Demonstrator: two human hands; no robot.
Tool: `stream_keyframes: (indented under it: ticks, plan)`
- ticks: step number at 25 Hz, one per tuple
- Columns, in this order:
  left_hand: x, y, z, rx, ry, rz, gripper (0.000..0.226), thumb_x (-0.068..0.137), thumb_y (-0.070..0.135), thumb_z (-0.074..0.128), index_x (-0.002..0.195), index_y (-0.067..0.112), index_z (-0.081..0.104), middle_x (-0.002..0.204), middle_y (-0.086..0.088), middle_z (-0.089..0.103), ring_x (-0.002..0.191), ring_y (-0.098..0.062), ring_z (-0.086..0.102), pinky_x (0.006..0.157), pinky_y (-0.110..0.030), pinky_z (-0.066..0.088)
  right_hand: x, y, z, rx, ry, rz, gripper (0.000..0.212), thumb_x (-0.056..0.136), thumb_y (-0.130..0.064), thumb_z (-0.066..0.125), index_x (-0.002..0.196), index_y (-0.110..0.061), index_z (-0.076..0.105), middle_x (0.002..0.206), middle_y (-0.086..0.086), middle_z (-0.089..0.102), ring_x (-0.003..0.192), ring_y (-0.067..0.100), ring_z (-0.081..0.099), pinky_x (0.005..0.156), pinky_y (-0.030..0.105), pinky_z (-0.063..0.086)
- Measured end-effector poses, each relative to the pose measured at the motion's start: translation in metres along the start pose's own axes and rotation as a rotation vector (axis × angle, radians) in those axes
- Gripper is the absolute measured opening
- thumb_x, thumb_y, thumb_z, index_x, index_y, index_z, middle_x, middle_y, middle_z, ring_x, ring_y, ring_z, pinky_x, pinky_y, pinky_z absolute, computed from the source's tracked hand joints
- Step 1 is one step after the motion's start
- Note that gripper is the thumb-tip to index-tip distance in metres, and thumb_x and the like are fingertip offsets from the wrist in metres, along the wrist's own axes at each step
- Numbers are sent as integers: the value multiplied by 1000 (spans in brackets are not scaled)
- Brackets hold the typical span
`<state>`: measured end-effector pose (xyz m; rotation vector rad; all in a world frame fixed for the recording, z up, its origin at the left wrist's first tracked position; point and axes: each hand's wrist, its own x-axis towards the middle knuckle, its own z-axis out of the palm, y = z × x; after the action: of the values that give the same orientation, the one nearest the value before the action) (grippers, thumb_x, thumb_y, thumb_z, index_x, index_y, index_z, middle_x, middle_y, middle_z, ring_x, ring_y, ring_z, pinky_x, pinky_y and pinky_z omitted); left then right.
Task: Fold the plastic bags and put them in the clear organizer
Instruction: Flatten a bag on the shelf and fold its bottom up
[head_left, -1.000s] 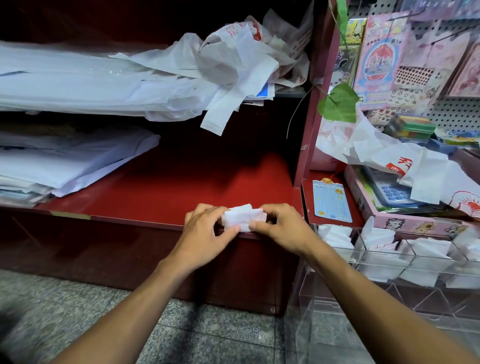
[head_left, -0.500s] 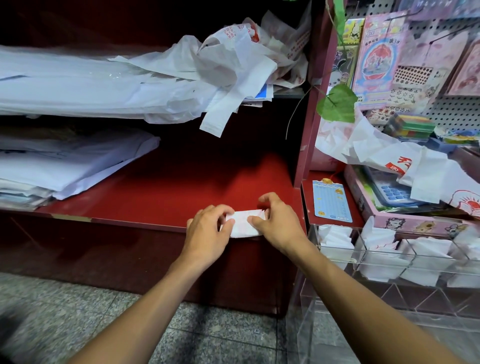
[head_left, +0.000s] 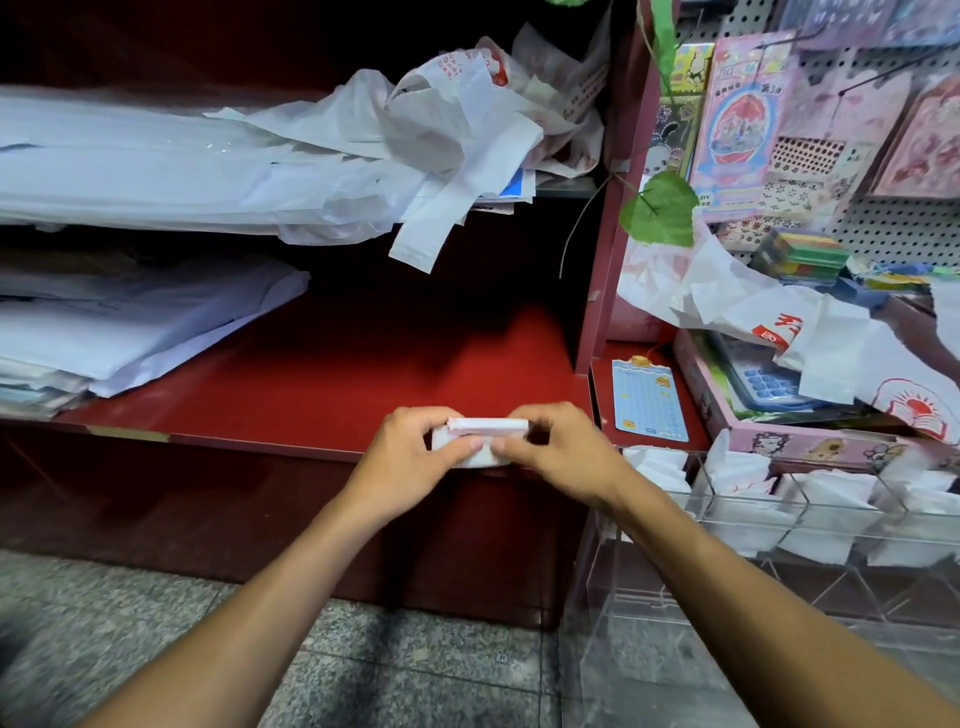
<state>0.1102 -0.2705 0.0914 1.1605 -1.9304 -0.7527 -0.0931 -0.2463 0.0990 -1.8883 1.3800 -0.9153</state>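
Left hand (head_left: 410, 457): fingers curled, pinching the left end of the bag (head_left: 485, 434).
Right hand (head_left: 558, 452): fingers curled, pinching the right end.
Bag: a small white packet held between both hands at the front edge of the red shelf (head_left: 332, 384); folding looks nearly finished.
Organizer (head_left: 779, 512): just right of the hands, several compartments already holding folded bags.
Left to do: this packet is not yet in; loose bags lie piled on the upper shelf (head_left: 457, 130) and above the organizer (head_left: 753, 317).

Dim red shelving (head_left: 332, 374) stands on speckled grey stone floor (head_left: 415, 670), beside pegboard (head_left: 893, 228).
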Motion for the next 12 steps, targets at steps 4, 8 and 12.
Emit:
stream_keyframes:
  ticks: [4, 8, 12]
  plan:
    - [-1, 34, 7, -371, -49, -167, 11, 85, 18, 74, 96, 18, 74, 86, -5, 76, 78, -14, 68, 75, -30, 50, -15, -22, -20, 508, 153, 125, 6, 92, -2, 64, 96, -5, 68, 68, -9, 70, 57, -2, 60, 54, 12, 43]
    - [3, 69, 30, -566, 40, -277, 23, 84, 6, 73, 101, 21, 69, 92, -1, 77, 80, -13, 67, 69, -26, 49, -29, -27, -43, 554, 282, 279, 6, 90, -15, 69, 95, -11, 70, 63, -8, 65, 51, 3, 54, 50, 21, 43]
    - [7, 106, 65, -660, 70, -262, 34, 82, -2, 70, 106, 21, 64, 86, 2, 76, 72, -9, 66, 57, -20, 51, -60, -18, -86, 346, 272, 393, 17, 80, -12, 76, 95, -7, 70, 68, 1, 64, 52, 8, 53, 51, 26, 41]
